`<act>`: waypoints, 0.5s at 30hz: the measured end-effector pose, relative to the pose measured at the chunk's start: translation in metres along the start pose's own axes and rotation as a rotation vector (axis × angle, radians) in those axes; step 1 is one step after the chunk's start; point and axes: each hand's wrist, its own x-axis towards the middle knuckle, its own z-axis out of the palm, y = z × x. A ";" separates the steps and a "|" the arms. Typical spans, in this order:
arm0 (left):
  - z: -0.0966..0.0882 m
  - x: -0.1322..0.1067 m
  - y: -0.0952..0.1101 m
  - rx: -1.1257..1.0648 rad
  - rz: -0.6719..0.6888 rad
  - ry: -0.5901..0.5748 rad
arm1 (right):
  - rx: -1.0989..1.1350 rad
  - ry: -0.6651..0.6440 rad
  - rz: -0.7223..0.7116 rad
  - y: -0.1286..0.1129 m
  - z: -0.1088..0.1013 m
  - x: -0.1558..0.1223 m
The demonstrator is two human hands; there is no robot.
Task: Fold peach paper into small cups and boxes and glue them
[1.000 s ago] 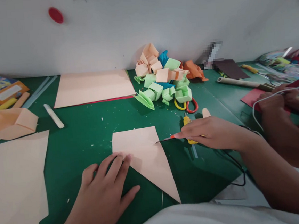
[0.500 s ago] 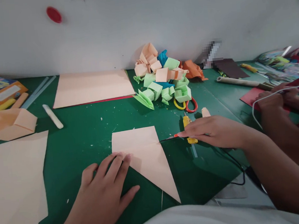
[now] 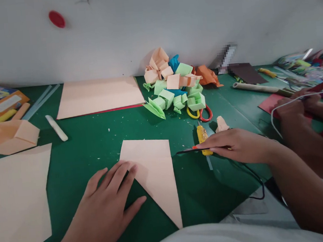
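- A green table (image 3: 95, 134) ran up to a white wall (image 3: 198, 20), which bore a red disc (image 3: 57, 19).
- Near the middle we saw a peach paper piece (image 3: 154, 170) lying flat, with its long point aimed at the near edge.
- The left hand (image 3: 106, 205) lay open, palm down and fingers spread, and its fingertips (image 3: 130, 168) pressed on the paper's left side.
- The right hand (image 3: 237, 146) was closed around a slim tool (image 3: 193, 148). The tool's tip lay just beside the paper's right edge, and we could not tell if it touched.
- A black cord (image 3: 257, 182) trailed on the near side of that hand.
- A yellow tool (image 3: 201, 132) lay just beyond the right hand, with scissors (image 3: 202, 113) farther off.
- A heap of folded paper shapes (image 3: 175, 86) sat against the wall, and a large peach sheet (image 3: 99, 96) lay to its left.
- At the left lay another peach sheet (image 3: 16, 201), a folded peach box (image 3: 10, 136) and a white stick (image 3: 56, 127).
- At the far right another person's hands (image 3: 296, 109) held a white wire (image 3: 274, 118).
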 end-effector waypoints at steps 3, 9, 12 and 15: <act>0.003 0.001 -0.019 -0.075 0.036 -0.010 | 0.069 0.081 0.033 -0.002 0.003 -0.007; 0.008 0.003 -0.057 -0.191 0.031 0.000 | 0.205 0.345 0.043 -0.004 0.021 -0.006; 0.007 0.005 -0.065 -0.241 0.050 -0.024 | 0.287 0.393 0.000 -0.011 0.029 0.007; 0.006 0.006 -0.068 -0.291 0.052 -0.065 | 0.252 0.412 0.027 -0.028 0.035 0.026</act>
